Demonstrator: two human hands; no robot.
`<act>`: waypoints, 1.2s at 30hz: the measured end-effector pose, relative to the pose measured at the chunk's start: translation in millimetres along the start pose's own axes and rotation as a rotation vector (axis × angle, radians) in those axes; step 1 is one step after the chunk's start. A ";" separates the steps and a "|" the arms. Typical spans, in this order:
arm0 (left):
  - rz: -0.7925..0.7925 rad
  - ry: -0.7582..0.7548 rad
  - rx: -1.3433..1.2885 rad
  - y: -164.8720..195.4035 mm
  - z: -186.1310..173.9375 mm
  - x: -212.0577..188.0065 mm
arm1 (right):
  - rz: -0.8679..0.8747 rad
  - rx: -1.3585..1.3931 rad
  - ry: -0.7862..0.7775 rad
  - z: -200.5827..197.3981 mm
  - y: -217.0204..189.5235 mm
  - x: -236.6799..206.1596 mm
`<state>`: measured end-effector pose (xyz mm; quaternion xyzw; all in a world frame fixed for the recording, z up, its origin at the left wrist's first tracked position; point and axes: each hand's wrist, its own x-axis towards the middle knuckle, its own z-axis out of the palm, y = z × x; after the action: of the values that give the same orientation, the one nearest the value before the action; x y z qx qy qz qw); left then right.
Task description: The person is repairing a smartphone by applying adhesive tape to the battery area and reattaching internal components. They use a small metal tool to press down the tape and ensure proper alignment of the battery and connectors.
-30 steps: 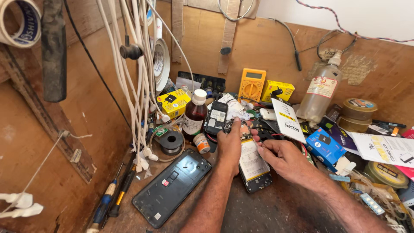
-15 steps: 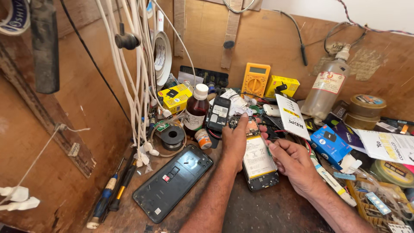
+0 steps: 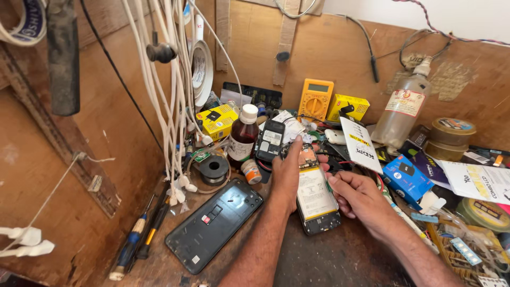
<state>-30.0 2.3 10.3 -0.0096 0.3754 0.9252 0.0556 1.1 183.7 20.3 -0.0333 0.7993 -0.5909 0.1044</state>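
Observation:
An opened phone (image 3: 314, 197) with its white battery and circuit board showing lies on the dark workbench (image 3: 340, 260). My left hand (image 3: 288, 171) rests flat on the phone's left edge, thumb up by its top end. To the right, my right hand (image 3: 357, 195) touches the phone's right side, fingers curled toward the battery. The phone's dark back cover (image 3: 215, 223) lies separately at the left, inner side up.
A brown bottle (image 3: 243, 139), a solder spool (image 3: 214, 167), a yellow multimeter (image 3: 315, 99), yellow boxes, a blue box (image 3: 406, 178), a clear spray bottle (image 3: 405, 109), tape rolls and papers crowd the bench. White cables (image 3: 172, 95) hang at left; screwdrivers (image 3: 139, 239) lie below them.
The view has shifted slightly and my hands sit a little lower in it. Both hands stay on the opened phone; my right hand has moved closer against its side.

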 end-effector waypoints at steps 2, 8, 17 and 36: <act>0.000 -0.009 0.012 -0.4 0.9 3.9 | 0.005 -0.121 -0.029 -2.3 -6.9 -0.7; -0.014 -0.011 -0.033 -3.1 -0.8 7.2 | 0.013 -0.419 0.015 -11.4 -25.0 -12.5; -0.039 -0.014 -0.128 0.7 1.4 8.8 | -0.047 -0.089 0.181 4.7 -5.2 -24.3; 0.029 0.017 -0.015 6.4 9.7 -2.0 | -0.152 -0.445 0.331 23.7 -28.8 -33.9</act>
<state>-28.5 4.3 21.9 -0.0123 0.3691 0.9285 0.0389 37.1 158.8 45.4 -0.0185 0.9108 -0.4043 -0.0819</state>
